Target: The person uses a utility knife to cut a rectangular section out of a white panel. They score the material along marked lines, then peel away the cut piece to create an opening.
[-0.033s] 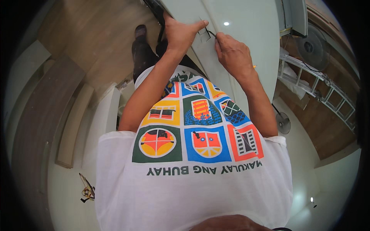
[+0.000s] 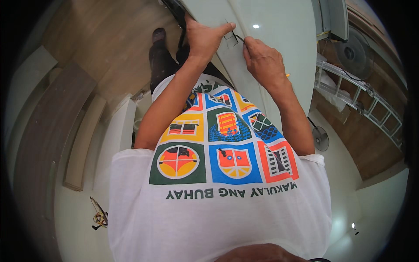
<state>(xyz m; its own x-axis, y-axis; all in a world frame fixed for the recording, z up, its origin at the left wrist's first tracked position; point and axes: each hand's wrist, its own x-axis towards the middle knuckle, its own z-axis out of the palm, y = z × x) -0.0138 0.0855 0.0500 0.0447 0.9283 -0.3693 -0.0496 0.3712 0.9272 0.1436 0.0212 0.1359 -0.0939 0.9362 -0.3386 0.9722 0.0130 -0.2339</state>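
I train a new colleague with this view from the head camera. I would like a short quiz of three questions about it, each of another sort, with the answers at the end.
1. Multiple choice. What does the right hand hold?
A) a white cup
B) a thin dark item
C) a sheet of paper

2. True or false. The left hand wears a glove.

3. Fill in the missing word. The ladder is on the person's ______ side.

Key:
1. B
2. False; it is bare.
3. right
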